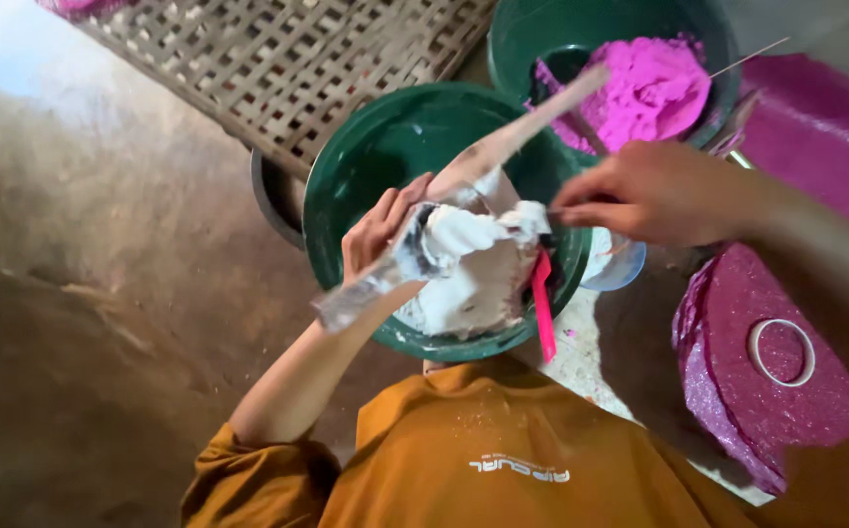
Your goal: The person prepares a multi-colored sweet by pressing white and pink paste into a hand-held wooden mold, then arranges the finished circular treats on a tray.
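The left hand [378,235] has its fingers curled around a long paddle [464,181] that slants across the green basin [356,166], its blade loaded with white paste [473,269]. That lump sits heavy on the tilted blade and could slide off over the rim onto the floor. A pink scraper [543,303] leans at the basin's near edge and may tip out. The right hand [654,191] has its fingers pinched, seemingly on a thin stick, though blur hides it. Beyond, pink powder [649,88] is heaped in a second basin [522,34]; a stray elbow could spill it into the paste.
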